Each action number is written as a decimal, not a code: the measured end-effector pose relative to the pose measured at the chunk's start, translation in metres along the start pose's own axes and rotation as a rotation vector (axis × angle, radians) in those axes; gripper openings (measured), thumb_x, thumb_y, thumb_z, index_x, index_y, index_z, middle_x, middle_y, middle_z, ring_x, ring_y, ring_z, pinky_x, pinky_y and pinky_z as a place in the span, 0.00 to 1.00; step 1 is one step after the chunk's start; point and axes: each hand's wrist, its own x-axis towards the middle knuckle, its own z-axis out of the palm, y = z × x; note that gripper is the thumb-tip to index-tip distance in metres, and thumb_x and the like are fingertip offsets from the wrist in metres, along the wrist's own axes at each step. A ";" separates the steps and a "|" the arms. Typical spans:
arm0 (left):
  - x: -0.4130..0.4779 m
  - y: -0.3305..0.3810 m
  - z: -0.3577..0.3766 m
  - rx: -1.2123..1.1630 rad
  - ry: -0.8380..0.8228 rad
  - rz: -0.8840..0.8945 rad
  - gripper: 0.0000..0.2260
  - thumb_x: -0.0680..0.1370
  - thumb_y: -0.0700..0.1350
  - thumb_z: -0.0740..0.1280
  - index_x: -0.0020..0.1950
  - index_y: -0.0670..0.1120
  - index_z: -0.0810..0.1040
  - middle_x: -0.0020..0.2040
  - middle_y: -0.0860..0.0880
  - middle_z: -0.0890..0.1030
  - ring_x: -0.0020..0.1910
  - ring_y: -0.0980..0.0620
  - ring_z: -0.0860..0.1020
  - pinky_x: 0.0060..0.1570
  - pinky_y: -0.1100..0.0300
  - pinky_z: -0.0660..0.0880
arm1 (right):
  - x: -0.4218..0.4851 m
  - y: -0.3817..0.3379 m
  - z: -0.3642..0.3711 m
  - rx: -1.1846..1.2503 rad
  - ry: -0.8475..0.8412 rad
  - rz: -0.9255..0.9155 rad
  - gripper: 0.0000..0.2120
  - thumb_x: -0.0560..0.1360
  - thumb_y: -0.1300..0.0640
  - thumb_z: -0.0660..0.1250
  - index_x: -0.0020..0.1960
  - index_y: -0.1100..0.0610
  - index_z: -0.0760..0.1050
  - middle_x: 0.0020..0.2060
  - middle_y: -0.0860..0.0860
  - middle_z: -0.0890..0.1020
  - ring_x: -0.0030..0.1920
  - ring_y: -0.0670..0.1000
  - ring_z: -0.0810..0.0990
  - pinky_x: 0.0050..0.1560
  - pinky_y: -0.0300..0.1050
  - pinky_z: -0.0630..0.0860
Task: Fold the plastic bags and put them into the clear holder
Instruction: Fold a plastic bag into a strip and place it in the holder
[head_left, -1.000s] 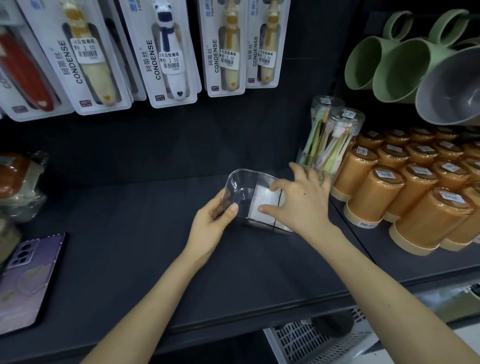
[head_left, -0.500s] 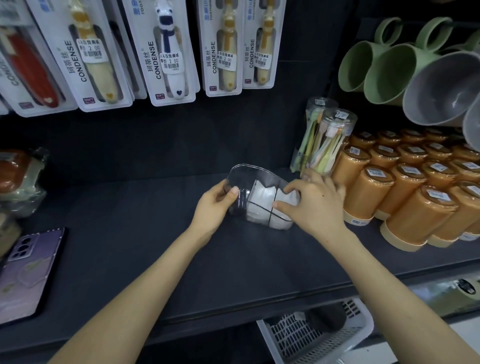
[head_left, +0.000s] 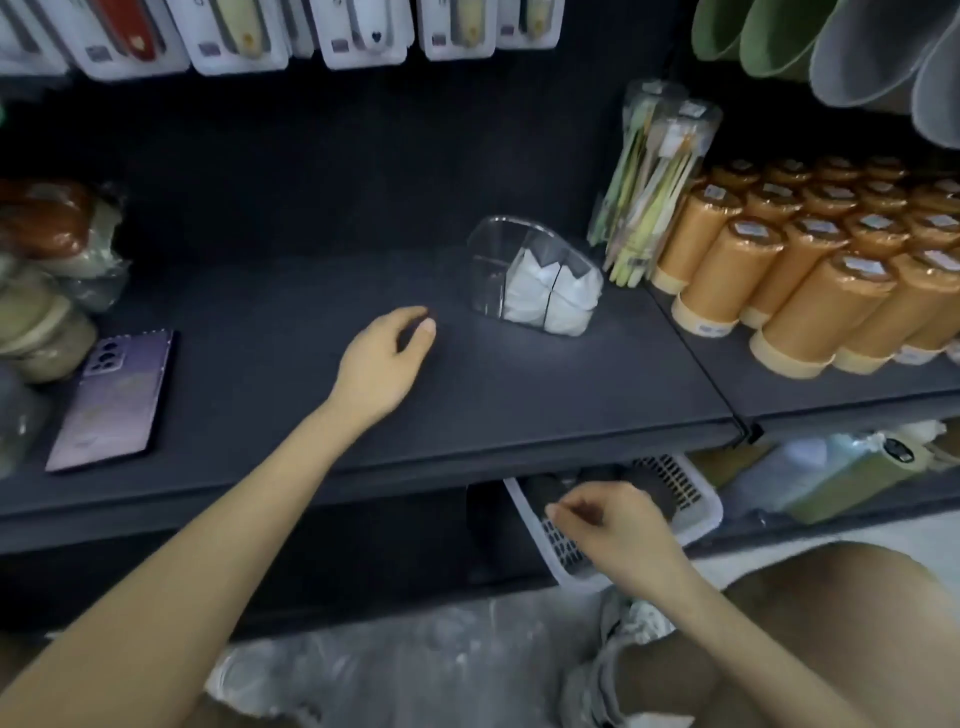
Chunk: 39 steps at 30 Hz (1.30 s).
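Looking down through the head camera, meets the clear plastic holder with curved walls (head_left: 493, 265) upright on the black shelf board (head_left: 519, 389), just beside a clear tube of pastel sticks (head_left: 657, 182). In its right-hand part, two folded white plastic bags (head_left: 550, 299), side by side; left-hand part apparently unfilled. Left hand (head_left: 382, 364): above the shelf, near the holder but apart from it, fingers loosely curled round nothing. Right hand (head_left: 618, 530): down at the white slotted basket (head_left: 701, 514) on the lower shelf, fingertips bunched together over dark rolled items (head_left: 543, 488); cannot tell whether pinching anything.

Step in hand, by judgement: fetching the next bag, with two already stowed. Next move: draw one piece free of the basket, flatten and fold it small on the shelf, then slip it into the free part, steadying the light holder against tipping.

Writing: none legible. Hanging white blister cards (head_left: 363, 31) cropped at the top edge, no brand name in sight; stickers on the orange cylindrical tubs (head_left: 727, 270) too blurred to read. Far left, a purple phone (head_left: 117, 397), flat on the shelf.
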 end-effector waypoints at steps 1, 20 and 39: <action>-0.019 -0.014 -0.004 0.096 0.010 0.048 0.20 0.83 0.53 0.58 0.70 0.44 0.72 0.69 0.47 0.73 0.68 0.48 0.70 0.65 0.60 0.64 | -0.002 0.009 0.017 -0.046 -0.102 0.024 0.19 0.77 0.49 0.66 0.28 0.51 0.70 0.24 0.46 0.74 0.29 0.45 0.73 0.34 0.42 0.66; -0.101 -0.115 -0.009 0.761 0.544 0.308 0.21 0.83 0.47 0.50 0.62 0.47 0.80 0.61 0.44 0.80 0.63 0.41 0.77 0.62 0.48 0.72 | 0.016 0.153 0.277 -0.006 -0.254 0.719 0.25 0.71 0.48 0.72 0.64 0.58 0.74 0.60 0.58 0.79 0.59 0.59 0.78 0.59 0.50 0.75; -0.146 0.009 -0.035 -0.320 -0.147 0.109 0.22 0.70 0.67 0.62 0.61 0.62 0.75 0.57 0.63 0.79 0.58 0.66 0.75 0.58 0.67 0.71 | -0.001 -0.105 -0.013 0.637 -0.310 -0.097 0.18 0.70 0.47 0.70 0.32 0.60 0.70 0.30 0.56 0.73 0.31 0.50 0.73 0.32 0.37 0.70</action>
